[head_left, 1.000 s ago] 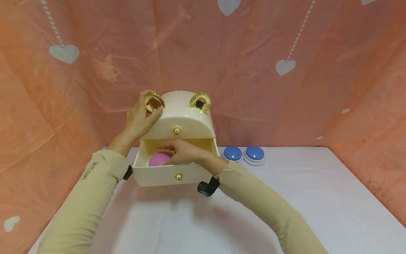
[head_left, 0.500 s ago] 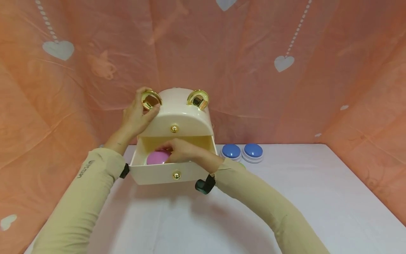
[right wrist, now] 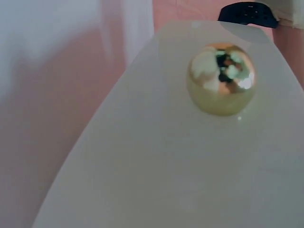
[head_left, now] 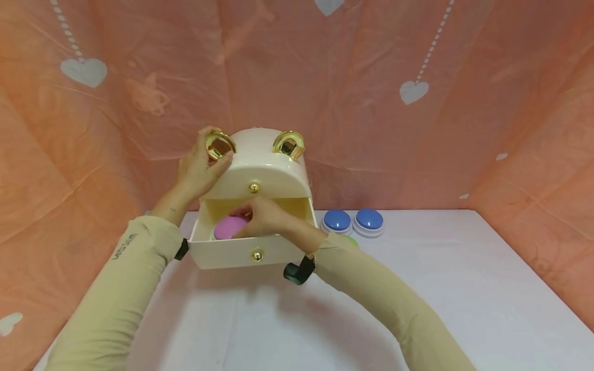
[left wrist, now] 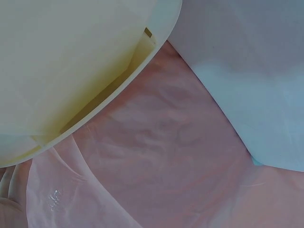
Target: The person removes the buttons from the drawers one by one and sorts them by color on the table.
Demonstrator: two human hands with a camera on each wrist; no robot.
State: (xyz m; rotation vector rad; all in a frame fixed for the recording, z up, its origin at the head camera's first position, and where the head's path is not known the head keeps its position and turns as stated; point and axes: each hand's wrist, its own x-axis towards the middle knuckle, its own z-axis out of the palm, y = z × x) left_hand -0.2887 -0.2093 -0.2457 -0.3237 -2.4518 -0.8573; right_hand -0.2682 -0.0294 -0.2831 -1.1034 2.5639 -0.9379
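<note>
A white cabinet (head_left: pixel 262 154) with two gold ears stands on the table, its lower drawer (head_left: pixel 218 255) pulled out. My left hand (head_left: pixel 197 172) grips the left gold ear (head_left: pixel 220 146) from its outer side. Inside the drawer, at its left, my right hand (head_left: pixel 266 219) pinches a purple domed push button (head_left: pixel 229 227), slightly tilted. The palm side of that hand is hidden. In the left wrist view, a few fingers (left wrist: pixel 13 187) show at the lower left beside the cabinet. The right wrist view shows just the drawer front with its gold knob (right wrist: pixel 222 78).
Two blue push buttons, a nearer one (head_left: pixel 337 220) and one to its right (head_left: pixel 369 219), stand on the white tabletop (head_left: pixel 464 288) right of the cabinet. A green edge (head_left: pixel 353 241) peeks out behind the right sleeve. Pink-orange cloth (head_left: pixel 362 134) hangs around the table.
My right fingers have closed in on the purple button, which is now raised a little at one side. My left hand stays on the gold ear. The view has shifted slightly.
</note>
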